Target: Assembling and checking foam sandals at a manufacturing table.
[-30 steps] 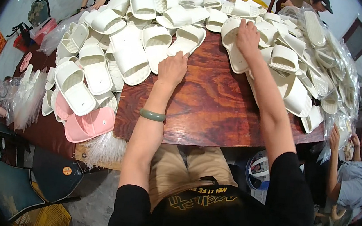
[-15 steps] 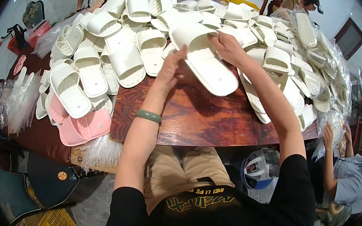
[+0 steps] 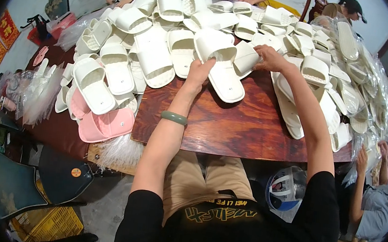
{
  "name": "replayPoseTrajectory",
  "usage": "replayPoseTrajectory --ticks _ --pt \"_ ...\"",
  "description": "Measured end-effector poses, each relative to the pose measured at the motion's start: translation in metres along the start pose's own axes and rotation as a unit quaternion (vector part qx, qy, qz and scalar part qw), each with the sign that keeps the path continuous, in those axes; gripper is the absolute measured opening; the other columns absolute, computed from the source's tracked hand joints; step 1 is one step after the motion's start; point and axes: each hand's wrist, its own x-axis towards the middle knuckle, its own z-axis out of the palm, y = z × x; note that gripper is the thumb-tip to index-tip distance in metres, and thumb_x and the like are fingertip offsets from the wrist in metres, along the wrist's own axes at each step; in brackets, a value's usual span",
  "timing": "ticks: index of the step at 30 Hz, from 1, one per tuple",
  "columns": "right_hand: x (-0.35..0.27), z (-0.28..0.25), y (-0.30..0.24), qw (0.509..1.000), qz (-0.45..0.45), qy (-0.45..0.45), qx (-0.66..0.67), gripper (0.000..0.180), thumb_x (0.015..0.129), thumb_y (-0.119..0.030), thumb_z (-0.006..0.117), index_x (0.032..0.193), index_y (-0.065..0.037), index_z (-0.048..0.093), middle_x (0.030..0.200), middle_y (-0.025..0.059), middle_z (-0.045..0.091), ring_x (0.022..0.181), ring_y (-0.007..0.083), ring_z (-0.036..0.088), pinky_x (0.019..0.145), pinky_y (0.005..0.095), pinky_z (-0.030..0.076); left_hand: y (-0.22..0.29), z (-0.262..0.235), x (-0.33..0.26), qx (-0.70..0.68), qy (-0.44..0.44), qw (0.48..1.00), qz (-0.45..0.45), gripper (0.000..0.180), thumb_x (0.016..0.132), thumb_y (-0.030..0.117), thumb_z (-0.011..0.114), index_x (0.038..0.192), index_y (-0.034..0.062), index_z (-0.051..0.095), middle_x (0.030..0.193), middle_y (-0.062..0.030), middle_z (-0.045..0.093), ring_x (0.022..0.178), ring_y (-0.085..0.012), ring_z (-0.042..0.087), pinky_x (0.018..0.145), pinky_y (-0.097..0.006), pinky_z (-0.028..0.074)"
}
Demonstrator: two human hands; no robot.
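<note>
A cream-white slide slipper is tilted above the wooden table, its sole toward me. My left hand is closed on its left edge, the thumb by the strap opening and a jade-green bangle on the wrist. Just right of it, a second white slipper is partly hidden behind the first. My right hand pinches the right edge of that second slipper, fingers bent around its strap side. Around both hands lies a heap of white slippers, with a pink slipper at its left end.
Bagged slippers pile up at the right. Clear plastic bags and white strands lie at the left. The wooden table ends close to my lap. Several people sit around; chairs and a yellow crate stand lower left.
My right hand has left the first slipper and moved right to a second one. My left hand keeps the first slipper. The whole view has shifted slightly.
</note>
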Motion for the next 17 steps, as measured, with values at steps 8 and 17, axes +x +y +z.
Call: replayPoseTrajectory --ticks 8,17 --pt "-0.002 -0.025 -0.084 0.994 0.081 0.045 -0.064 0.032 0.072 -0.034 0.067 0.078 -0.004 0.059 0.08 0.015 0.06 0.078 0.0324 0.057 0.069 0.0415 0.045 0.026 -0.026 0.003 0.011 0.088 0.994 0.063 0.035 0.081 0.018 0.059 0.105 -0.0073 0.057 0.09 -0.0099 0.064 0.076 -0.0153 0.061 0.067 -0.026 0.048" --pt "-0.052 0.031 -0.155 0.975 0.087 0.203 0.005 0.025 0.081 -0.022 0.061 0.074 0.001 0.053 0.072 0.0186 0.054 0.067 0.0371 0.055 0.059 0.0444 0.043 0.045 -0.055 -0.1 0.08 -0.035 0.996 0.028 0.036 0.084 0.015 0.057 0.114 -0.0048 0.051 0.099 -0.0087 0.062 0.085 -0.0133 0.059 0.073 -0.025 0.048"
